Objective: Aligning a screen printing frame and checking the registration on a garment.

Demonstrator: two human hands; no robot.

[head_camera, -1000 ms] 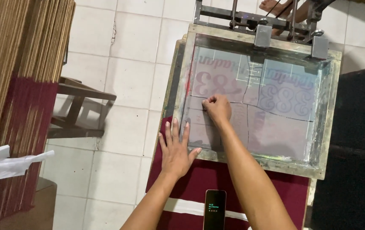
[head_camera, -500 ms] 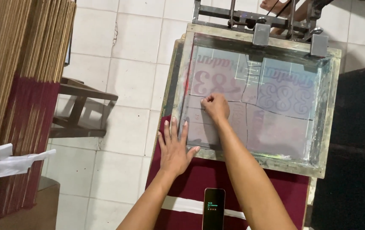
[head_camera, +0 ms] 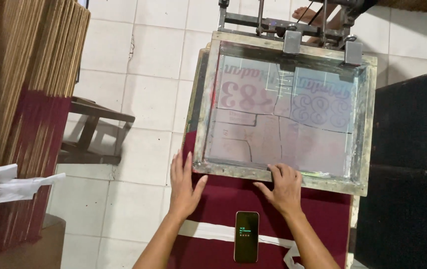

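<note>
wooden screen frame (head_camera: 233, 171) under spread right hand (head_camera: 284, 187), left hand (head_camera: 183, 184) flat on maroon board (head_camera: 233, 199)

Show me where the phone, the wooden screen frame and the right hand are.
phone (head_camera: 246, 236), head view, middle of its dark screen
wooden screen frame (head_camera: 253, 172), head view, near rail
right hand (head_camera: 284, 187), head view, back of the hand

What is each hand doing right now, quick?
Left hand: open, flat on the maroon sheet, holding nothing.
Right hand: open, fingers on the near edge of the wooden screen frame, gripping nothing.
</note>
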